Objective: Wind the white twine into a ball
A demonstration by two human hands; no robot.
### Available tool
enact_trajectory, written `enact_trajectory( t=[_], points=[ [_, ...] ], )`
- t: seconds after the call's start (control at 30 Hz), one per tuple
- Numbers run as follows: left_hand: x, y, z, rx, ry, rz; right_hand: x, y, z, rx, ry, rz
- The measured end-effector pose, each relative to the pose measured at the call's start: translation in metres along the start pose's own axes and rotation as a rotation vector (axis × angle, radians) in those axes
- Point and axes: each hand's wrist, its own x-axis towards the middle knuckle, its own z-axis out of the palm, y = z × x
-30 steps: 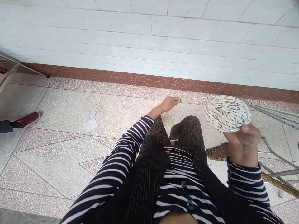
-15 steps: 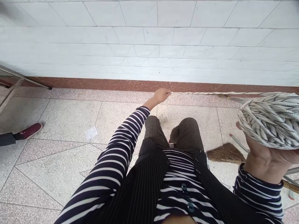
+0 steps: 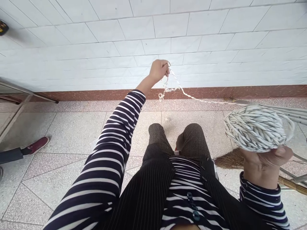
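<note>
My left hand (image 3: 159, 69) is raised in front of the white wall, its fingers closed in a pinch on a thin white cord (image 3: 176, 79) flecked with dark strands. Below the pinch, a frayed, knotted tail of the cord dangles. From there the cord sags and runs right to a thick wound ball of rope (image 3: 255, 127) in the same white and dark strands. My right hand (image 3: 266, 159) grips this ball from underneath, thumb at its lower right side. A loose loop sticks out at the ball's right.
A straw broom (image 3: 230, 159) lies on the floor behind my right wrist, near metal tubes (image 3: 295, 113). At left are a metal frame (image 3: 28, 91) and another person's dark red shoe (image 3: 38, 145). A tiled wall (image 3: 144, 28) stands ahead.
My left hand has risen, and the cord, taut before, now hangs slack with its knotted tail showing. My right hand has brought the rope ball left and slightly down.
</note>
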Motion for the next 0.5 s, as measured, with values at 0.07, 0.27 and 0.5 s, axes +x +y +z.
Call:
enact_trajectory(
  t=[0.07, 0.27, 0.5],
  points=[
    [0.008, 0.024, -0.012, -0.002, 0.029, 0.061, 0.000, 0.005, 0.000, 0.045, 0.014, 0.046],
    [0.019, 0.087, -0.057, -0.150, 0.257, 0.238, 0.004, 0.010, 0.002, 0.242, -0.002, 0.118],
    [0.021, 0.155, -0.113, -0.090, 0.290, 0.306, 0.014, 0.017, 0.008, 0.295, -0.010, 0.151]
  ],
)
